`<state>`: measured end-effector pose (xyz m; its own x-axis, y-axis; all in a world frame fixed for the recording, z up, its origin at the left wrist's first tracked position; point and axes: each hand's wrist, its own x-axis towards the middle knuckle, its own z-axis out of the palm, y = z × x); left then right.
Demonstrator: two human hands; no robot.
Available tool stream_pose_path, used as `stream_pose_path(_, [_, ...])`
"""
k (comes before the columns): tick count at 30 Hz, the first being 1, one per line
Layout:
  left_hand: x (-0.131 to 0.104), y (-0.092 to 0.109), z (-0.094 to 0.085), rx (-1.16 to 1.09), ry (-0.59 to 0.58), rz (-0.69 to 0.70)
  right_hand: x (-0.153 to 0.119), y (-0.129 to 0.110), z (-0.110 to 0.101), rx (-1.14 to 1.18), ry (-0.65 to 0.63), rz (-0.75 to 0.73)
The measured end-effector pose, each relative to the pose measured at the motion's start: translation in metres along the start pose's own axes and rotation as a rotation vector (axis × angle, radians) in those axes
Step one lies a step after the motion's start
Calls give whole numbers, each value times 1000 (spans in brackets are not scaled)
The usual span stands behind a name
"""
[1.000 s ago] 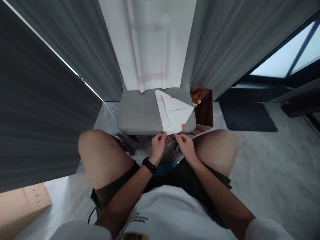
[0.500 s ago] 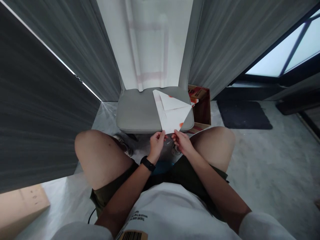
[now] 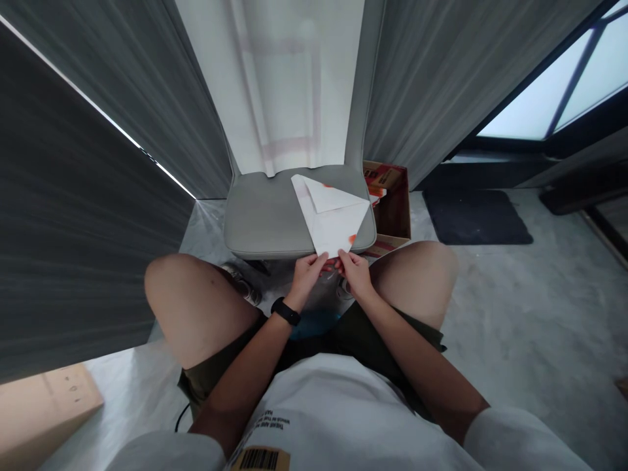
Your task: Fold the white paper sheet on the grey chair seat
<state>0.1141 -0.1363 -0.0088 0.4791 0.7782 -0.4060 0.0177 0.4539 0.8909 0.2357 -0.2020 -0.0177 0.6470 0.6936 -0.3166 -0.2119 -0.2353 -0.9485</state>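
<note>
A white folded paper (image 3: 338,229) was straight ahead of me at twelve o'clock, over the right part of a grey chair (image 3: 262,216), its near edge reaching past the seat. I could not tell whether it touched the seat. One point aimed at about eleven o'clock, another at two, with a triangular flap between. My left hand (image 3: 305,278) was closed, thumb and fingers gripping the near edge at seven o'clock; my right hand (image 3: 358,273) pinched it at five, close beside. A box (image 3: 389,175) stood at one o'clock, beyond the chair. I judged the step to be folding or flattening that near edge; the next move seemed to call for even thumb pressure, with the layers aligned.
</note>
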Motion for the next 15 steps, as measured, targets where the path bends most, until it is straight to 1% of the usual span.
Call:
stream_pose_path(3, [-1,-3,-2,24,-16,-23,0,1,-1,-71,20,-30])
stream_pose_path(6, [-1,-6,-3,39,-26,22,1,2,-3,-163,49,-58])
stream_pose_path(8, [0,-8,-2,44,-17,50,2,2,-3,-184,50,-57])
stream_pose_path(11, [0,-9,-2,51,2,68,4,2,-2,-145,40,-31])
stream_pose_path(15, [-3,-7,-3,56,-18,64,3,-2,-1,-51,16,0])
